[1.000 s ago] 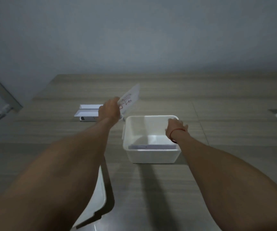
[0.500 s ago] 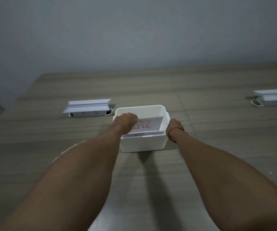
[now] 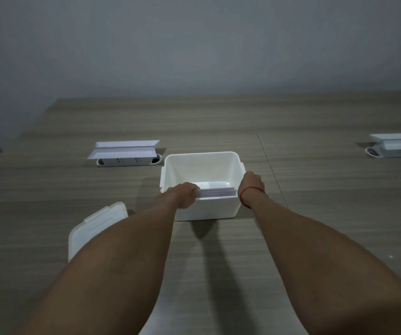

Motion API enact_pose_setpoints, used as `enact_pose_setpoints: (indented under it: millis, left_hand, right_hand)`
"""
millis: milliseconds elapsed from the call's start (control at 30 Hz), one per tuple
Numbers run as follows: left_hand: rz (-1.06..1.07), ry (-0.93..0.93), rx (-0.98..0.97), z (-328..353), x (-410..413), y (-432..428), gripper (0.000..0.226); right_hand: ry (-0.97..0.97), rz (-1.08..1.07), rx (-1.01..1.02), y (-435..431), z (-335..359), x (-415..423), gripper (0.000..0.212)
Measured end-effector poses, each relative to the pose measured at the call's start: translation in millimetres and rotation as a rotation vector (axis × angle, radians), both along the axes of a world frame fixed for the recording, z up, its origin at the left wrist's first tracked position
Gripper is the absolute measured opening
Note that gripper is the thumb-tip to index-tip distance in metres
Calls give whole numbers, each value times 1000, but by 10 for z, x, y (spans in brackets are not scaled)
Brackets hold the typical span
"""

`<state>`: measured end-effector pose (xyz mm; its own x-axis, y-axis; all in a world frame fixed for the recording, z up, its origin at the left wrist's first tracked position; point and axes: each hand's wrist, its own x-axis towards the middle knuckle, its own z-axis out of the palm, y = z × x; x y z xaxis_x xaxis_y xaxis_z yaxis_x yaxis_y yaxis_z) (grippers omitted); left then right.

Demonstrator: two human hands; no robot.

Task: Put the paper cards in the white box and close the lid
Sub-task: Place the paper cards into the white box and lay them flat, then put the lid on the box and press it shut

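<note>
1. While the lid lies at 7 o'clock of the box, part hidden by the left forearm, socket units sit at 10 and 2 o'clock on the table.
2. Cards stand against the box's near wall, long axis left-right.
3. Left hand pinches the cards' left end; right hand curls on the right rim.

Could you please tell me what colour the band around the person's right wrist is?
The band is red, seen in the head view.
</note>
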<state>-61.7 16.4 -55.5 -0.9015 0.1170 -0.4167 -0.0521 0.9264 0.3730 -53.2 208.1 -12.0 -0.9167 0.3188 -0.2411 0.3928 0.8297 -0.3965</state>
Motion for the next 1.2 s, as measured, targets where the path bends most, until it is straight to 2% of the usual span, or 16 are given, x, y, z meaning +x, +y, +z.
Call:
enact_pose_setpoints:
  millis: [100,200,333,400,567,700,833,933,1067,1200]
  left_hand:
    - [-9,-11,66,93,2,14,34]
    - [110,84,112,225,45,-135,55]
    - [249,226,115,446,178,-593,48]
    - [342,268,105,491,301,-930,46]
    - [570,189,1,339,758,-1731,51]
    - [736,121,-33,105,1196,-2215,52]
    - [896,60,12,-167,1500,-2408,54]
    - [994,9,33,-398,1654,-2407,52]
    - [1150,-60,130,-643,1744,-2306,54]
    - [1286,-106,371,-737,1781,-2231,59]
  right_hand:
    - [-24,-3,21,-37,21,-1,33]
    - [-12,10,74,-205,112,-44,36]
    - [13,185,33,-728,299,-134,46]
    - [57,302,8,-1099,356,-126,43]
    - [109,519,-41,-1976,292,77,43]
    - [36,615,-78,-2501,39,301,42]
    - [-80,673,-77,-2786,-334,479,46]
    - [-159,658,-67,-2890,-650,610,45]
    - [-174,479,-144,-2947,-970,802,50]
    - [-209,280,-255,-2997,-1083,939,54]
